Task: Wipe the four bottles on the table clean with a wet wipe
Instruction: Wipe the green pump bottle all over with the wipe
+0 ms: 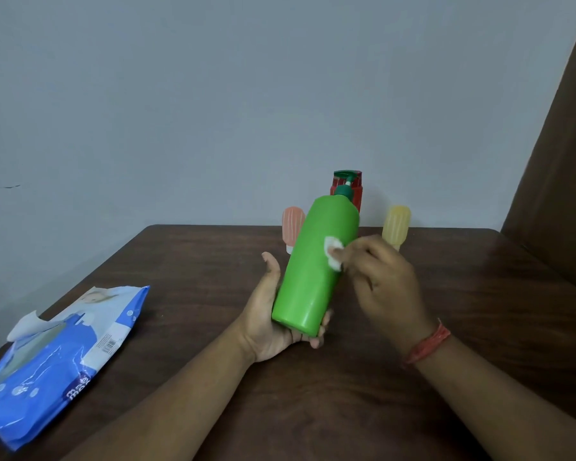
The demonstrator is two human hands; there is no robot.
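Note:
A tall green pump bottle (315, 261) is held tilted above the table, its dark green pump pointing away from me. My left hand (270, 314) grips its base from below and the left. My right hand (383, 277) pinches a small white wet wipe (332, 252) against the bottle's upper right side. Behind it stand a red bottle (358, 191), mostly hidden, a small pink bottle (291, 227) to the left and a small yellow bottle (396, 224) to the right.
A blue wet wipe pack (57, 361) lies at the left on the dark wooden table (479, 327), its flap lifted with a wipe sticking out. A grey wall rises behind the table's far edge. A brown curtain (559, 161) hangs at the right.

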